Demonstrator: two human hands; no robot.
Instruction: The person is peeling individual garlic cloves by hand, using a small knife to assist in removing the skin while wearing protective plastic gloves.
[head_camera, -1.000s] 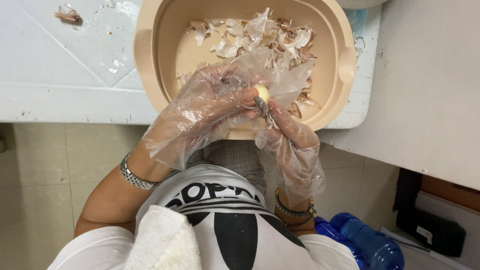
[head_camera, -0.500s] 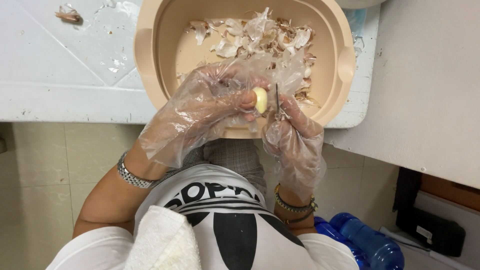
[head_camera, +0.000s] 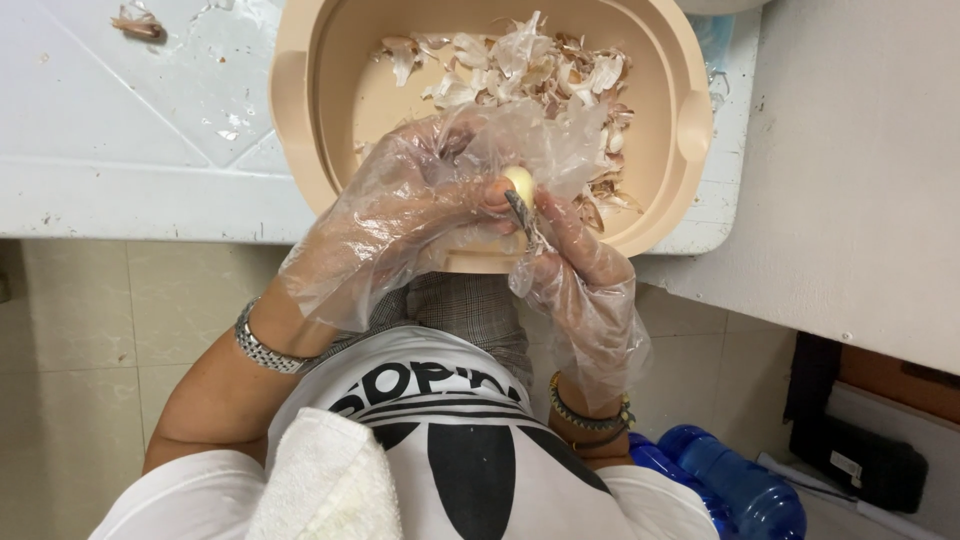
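Garlic clove (head_camera: 519, 182) upright, left hand (head_camera: 400, 215) pinching

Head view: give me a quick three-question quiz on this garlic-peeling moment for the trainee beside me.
1. True or false: both hands wear clear plastic gloves.
2. Where do the loose papery skins lie?
A. on the floor
B. inside the beige tub
C. on the white towel
3. Fill in: the left hand pinches a pale garlic clove, while the right hand holds a small ____ against it.

Key
1. True.
2. B: the skins are piled at the far side of the tub, which sits on the white counter.
3. Knife; only a short part of its blade shows between the fingers.
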